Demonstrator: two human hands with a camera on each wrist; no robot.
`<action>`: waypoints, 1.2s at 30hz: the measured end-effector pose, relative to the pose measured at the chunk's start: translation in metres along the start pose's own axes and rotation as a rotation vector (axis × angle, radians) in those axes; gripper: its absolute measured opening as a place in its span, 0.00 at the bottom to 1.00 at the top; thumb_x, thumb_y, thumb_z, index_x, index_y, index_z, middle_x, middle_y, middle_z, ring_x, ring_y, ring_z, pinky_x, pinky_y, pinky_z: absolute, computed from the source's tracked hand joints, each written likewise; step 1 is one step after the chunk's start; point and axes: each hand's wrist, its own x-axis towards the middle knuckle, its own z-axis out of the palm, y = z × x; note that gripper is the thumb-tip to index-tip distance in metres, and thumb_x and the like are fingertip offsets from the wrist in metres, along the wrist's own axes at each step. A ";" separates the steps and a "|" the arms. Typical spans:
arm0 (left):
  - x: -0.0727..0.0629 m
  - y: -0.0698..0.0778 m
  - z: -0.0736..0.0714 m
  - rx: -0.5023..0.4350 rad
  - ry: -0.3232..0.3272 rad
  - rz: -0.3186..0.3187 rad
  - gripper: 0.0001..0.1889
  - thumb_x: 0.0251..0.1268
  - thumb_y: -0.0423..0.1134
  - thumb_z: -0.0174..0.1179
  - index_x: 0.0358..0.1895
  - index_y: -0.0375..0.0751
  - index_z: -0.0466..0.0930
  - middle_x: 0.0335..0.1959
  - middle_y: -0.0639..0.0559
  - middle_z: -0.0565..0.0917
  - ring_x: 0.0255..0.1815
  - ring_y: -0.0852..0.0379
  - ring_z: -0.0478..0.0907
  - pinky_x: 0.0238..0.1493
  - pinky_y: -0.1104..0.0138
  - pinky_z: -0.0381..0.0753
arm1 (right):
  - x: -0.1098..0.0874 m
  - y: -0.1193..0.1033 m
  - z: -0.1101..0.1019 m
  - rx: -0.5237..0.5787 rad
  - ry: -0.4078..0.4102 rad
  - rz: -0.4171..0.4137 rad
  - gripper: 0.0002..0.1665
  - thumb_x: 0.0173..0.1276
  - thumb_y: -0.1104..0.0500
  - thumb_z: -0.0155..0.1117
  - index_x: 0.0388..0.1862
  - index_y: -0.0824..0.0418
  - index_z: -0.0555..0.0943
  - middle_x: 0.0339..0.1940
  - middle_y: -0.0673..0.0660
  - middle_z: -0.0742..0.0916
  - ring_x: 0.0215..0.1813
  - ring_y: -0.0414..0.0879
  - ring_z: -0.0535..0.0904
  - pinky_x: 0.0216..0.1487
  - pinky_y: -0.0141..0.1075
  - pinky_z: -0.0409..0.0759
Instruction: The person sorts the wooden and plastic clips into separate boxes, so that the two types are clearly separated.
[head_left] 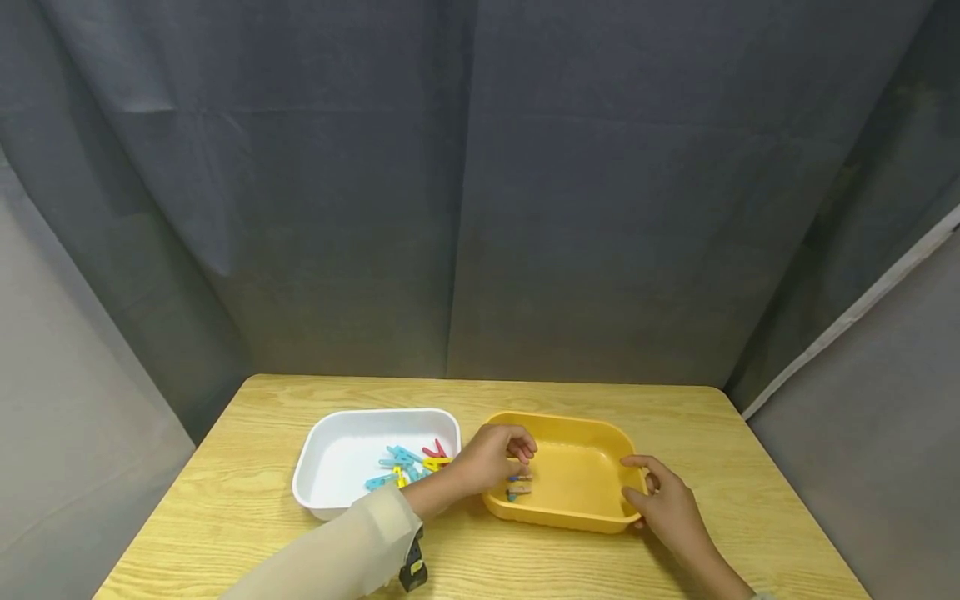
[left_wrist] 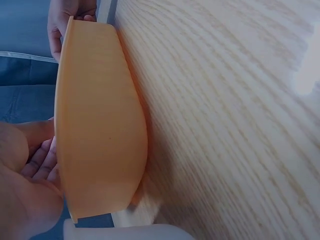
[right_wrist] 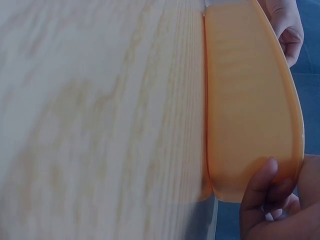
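Note:
A yellow plastic tub (head_left: 577, 521) sits on the table. Over its left end reaches my left hand (head_left: 491, 458), with thumb and fingers loosely bent and apart, and nothing visible between them. Just below that hand, a few small wooden clothespins (head_left: 519, 489) with blue and green parts lie inside the tub. At the opposite end my right hand (head_left: 666, 504) grips the rim; in the right wrist view a finger (right_wrist: 262, 182) lies along the outer wall. To the left stands a white tub (head_left: 330, 458) holding several plastic clothespins (head_left: 405, 457) in blue, yellow and red.
Both tubs rest on a light wooden table (head_left: 525, 567), side by side with a narrow gap. Behind the table hangs a grey curtain (head_left: 450, 208). A dark band with a small device (head_left: 413, 567) is on the left wrist, its forearm passing in front of the white tub.

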 end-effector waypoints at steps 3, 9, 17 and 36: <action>-0.003 0.003 -0.003 -0.013 0.011 0.007 0.12 0.58 0.27 0.74 0.44 0.39 0.85 0.36 0.52 0.86 0.34 0.70 0.78 0.43 0.75 0.80 | 0.000 0.000 0.000 -0.001 -0.002 0.002 0.28 0.66 0.68 0.69 0.65 0.62 0.78 0.28 0.52 0.66 0.18 0.41 0.71 0.24 0.38 0.83; -0.014 0.010 -0.009 -0.070 0.014 0.024 0.11 0.58 0.27 0.73 0.43 0.39 0.85 0.36 0.52 0.87 0.36 0.69 0.79 0.48 0.73 0.82 | 0.001 0.001 -0.002 -0.008 -0.002 0.000 0.28 0.66 0.68 0.69 0.65 0.62 0.78 0.28 0.52 0.66 0.18 0.41 0.70 0.24 0.38 0.83; -0.043 0.019 -0.016 -0.208 0.001 0.016 0.12 0.56 0.26 0.74 0.43 0.36 0.85 0.37 0.45 0.88 0.37 0.65 0.82 0.50 0.65 0.85 | -0.002 -0.001 -0.002 0.004 0.001 -0.007 0.28 0.66 0.68 0.69 0.65 0.63 0.78 0.28 0.52 0.66 0.18 0.41 0.71 0.24 0.38 0.83; -0.132 0.013 -0.039 -0.288 -0.014 -0.024 0.14 0.59 0.34 0.74 0.47 0.44 0.85 0.44 0.47 0.87 0.44 0.63 0.84 0.58 0.60 0.83 | -0.001 0.001 -0.001 -0.003 0.000 -0.014 0.27 0.65 0.68 0.68 0.64 0.63 0.78 0.28 0.53 0.67 0.19 0.43 0.74 0.23 0.38 0.82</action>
